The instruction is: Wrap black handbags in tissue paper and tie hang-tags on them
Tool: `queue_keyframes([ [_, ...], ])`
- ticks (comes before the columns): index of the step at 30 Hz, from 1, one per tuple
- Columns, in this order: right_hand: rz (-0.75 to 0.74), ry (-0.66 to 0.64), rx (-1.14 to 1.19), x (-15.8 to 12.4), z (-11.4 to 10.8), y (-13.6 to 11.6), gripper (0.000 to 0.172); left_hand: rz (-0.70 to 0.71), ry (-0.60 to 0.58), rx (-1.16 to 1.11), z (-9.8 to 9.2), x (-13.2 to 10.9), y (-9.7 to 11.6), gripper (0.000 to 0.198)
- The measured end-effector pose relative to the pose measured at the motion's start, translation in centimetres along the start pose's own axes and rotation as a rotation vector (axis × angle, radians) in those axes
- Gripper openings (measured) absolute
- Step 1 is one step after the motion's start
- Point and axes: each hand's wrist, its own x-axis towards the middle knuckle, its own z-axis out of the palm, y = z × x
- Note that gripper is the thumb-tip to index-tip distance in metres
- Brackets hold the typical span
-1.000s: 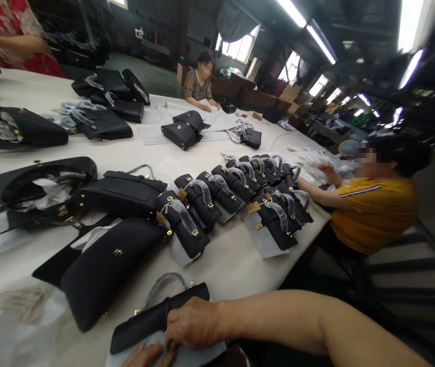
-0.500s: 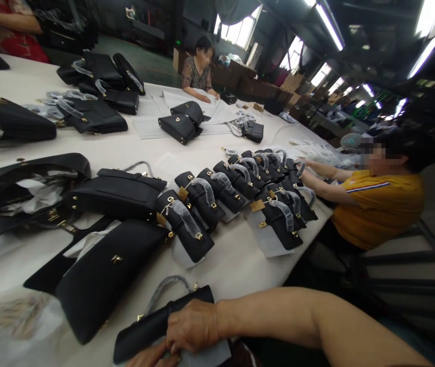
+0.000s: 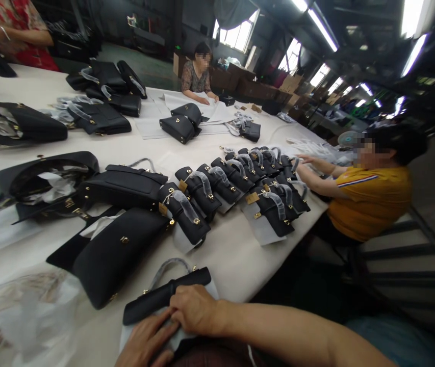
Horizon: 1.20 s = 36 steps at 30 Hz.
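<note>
At the near table edge lies a small black handbag with gold fittings. Its arched handle is wrapped in clear film and points away from me. A whitish sheet shows around the bag's near side and right end. My right hand rests over the bag's near side with its fingers curled; what they pinch is hidden. Stretched out and flat, the fingers of my left hand lie on the bag's near part, their tips close to the right hand's fingers.
Beyond are a larger black bag and a row of small tagged handbags on sheets. A plastic bag of cords sits at left. A person in yellow handles bags at right; others stand around the table.
The view has shifted slightly, and more of my left hand shows. The small handbag sits a little higher in the picture. My right hand stays curled at its near side.
</note>
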Motion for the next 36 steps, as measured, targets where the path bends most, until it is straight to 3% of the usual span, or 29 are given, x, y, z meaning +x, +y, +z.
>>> queue_keyframes([
  [7,-0.007,0.144,0.094,-1.3,0.9,0.2,0.015,0.222,0.016,0.215,-0.2,-0.9,0.0,0.056],
  [10,-0.047,0.197,0.095,-2.1,0.5,0.4,0.016,0.255,-0.011,0.282,0.0,-1.1,-0.1,0.06],
  [14,0.004,0.398,0.028,-4.9,0.1,1.1,0.02,0.146,-0.126,0.245,-0.7,-2.1,1.0,0.063],
  [18,0.231,0.612,0.241,-7.8,0.6,3.7,0.027,-0.02,-0.18,0.051,-2.1,-4.7,2.2,0.057],
  [20,0.447,0.677,0.433,-8.6,0.9,5.1,0.038,-0.237,-0.092,-0.09,-2.5,-5.9,2.5,0.049],
  [23,0.771,0.615,0.706,-9.2,0.8,6.3,0.063,-0.799,0.134,-0.346,-2.4,-5.8,2.1,0.046],
  [25,0.861,0.486,0.855,-9.0,0.6,6.2,0.061,-1.125,0.172,-0.57,-2.0,-4.6,1.3,0.056],
  [27,0.852,0.358,1.006,-8.7,0.3,5.7,0.056,-1.286,0.123,-0.796,-1.7,-3.0,0.5,0.067],
  [30,0.76,0.305,1.149,-8.2,-0.5,4.8,0.055,-1.276,0.138,-0.975,-2.4,-1.3,-0.1,0.078],
  [33,0.653,0.434,1.189,-8.3,-1.6,4.6,0.06,-1.102,0.188,-0.997,-4.3,-0.9,0.1,0.086],
  [36,0.536,0.578,1.105,-8.8,-2.2,5.7,0.068,-0.866,0.186,-0.902,-5.3,-1.0,0.3,0.082],
])
